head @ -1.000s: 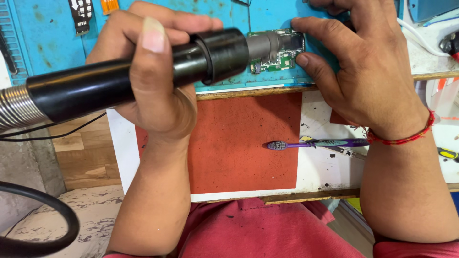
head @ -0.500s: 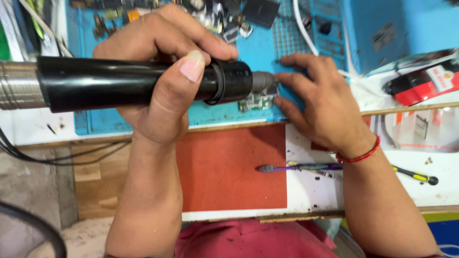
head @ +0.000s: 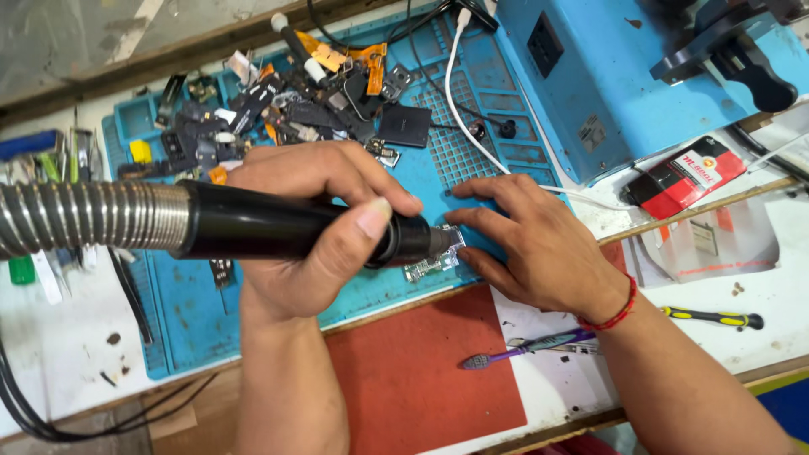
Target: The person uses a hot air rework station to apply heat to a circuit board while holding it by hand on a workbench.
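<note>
My left hand (head: 316,227) grips a black hot-air wand (head: 278,227) with a ribbed metal hose (head: 88,216) running off to the left. Its metal nozzle points right, just above a small circuit board (head: 425,268) on the blue work mat (head: 194,312). My right hand (head: 531,240) lies flat on the mat to the right of the board, fingertips touching the board's edge. A red thread bracelet circles that wrist. The nozzle hides much of the board.
A heap of phone parts and flex cables (head: 286,109) lies at the mat's far end. A blue station box (head: 624,76) stands back right, a red-black packet (head: 683,179) beside it. A red pad (head: 421,379), purple toothbrush (head: 522,347) and yellow-handled screwdriver (head: 712,318) lie nearer.
The view has risen and pulled back, showing more of the bench. Both hands keep their hold, with the wand's nozzle still at the board.
</note>
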